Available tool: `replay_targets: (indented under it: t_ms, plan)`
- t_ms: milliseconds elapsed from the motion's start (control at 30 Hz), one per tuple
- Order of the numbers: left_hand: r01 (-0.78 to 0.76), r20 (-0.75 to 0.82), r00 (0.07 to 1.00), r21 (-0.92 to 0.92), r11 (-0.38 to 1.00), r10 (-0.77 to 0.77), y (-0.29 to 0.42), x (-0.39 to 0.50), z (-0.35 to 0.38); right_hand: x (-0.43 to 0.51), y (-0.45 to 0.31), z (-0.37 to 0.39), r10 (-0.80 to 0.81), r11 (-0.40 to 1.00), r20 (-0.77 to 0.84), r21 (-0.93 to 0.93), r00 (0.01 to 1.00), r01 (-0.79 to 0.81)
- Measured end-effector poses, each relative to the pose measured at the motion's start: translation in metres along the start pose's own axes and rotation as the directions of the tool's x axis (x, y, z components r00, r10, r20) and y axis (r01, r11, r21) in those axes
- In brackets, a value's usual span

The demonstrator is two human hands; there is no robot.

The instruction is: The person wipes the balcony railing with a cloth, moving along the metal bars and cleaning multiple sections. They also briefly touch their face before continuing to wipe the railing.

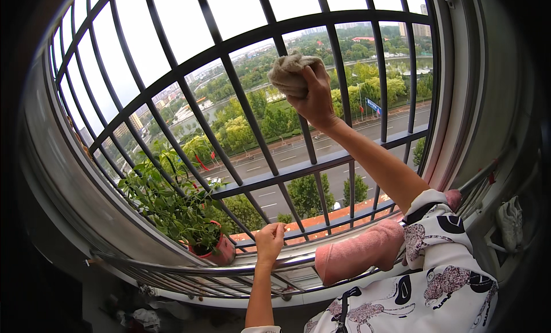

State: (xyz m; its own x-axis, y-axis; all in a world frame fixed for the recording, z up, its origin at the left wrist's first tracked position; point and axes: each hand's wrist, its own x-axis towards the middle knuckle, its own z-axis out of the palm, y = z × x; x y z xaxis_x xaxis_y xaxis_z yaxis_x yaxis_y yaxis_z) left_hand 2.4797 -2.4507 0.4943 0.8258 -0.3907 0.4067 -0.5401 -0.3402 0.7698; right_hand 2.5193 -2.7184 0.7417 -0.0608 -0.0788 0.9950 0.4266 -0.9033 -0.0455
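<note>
My right hand (316, 94) is raised and grips a bunched beige cloth (292, 74), which lies against an upright bar of the dark metal window grille (241, 92). Lower down, my left hand (270, 242) has its fingers curled closed just above the shiny metal handrail (297, 260). Whether its fingertips touch a grille bar, I cannot tell. Nothing shows in that hand. A pink towel (359, 251) hangs over the handrail, to the right of my left hand and below my right forearm.
A leafy green plant in a red pot (221, 251) stands on the sill at the left, close to the grille. The window frame (456, 87) rises at the right. White shoes (510, 223) are at the far right. Outside, far below, lie a road and trees.
</note>
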Motion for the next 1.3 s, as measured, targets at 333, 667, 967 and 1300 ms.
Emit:
replay_targets:
  t_ms: [333,667,967,1300]
  plan:
    - [-0.001,-0.013,1.0,-0.032,0.999,0.0,0.003,-0.005,-0.003,0.028,0.014,0.011,0.041,0.999,0.025,0.006,0.999,-0.042]
    - [-0.075,-0.002,0.997,-0.009,0.997,0.075,0.006,-0.001,-0.001,0.155,0.112,-0.105,-0.257,0.813,-0.38,-0.583,0.889,-0.015]
    - [-0.053,0.0,0.999,-0.024,0.998,0.053,0.01,0.001,0.002,0.103,0.016,-0.029,-0.41,0.885,-0.05,-0.263,0.911,0.384]
    - [-0.06,-0.041,0.997,0.074,0.995,0.063,0.005,-0.004,-0.006,-0.064,0.004,-0.006,-0.152,0.965,0.286,-0.163,0.946,0.205]
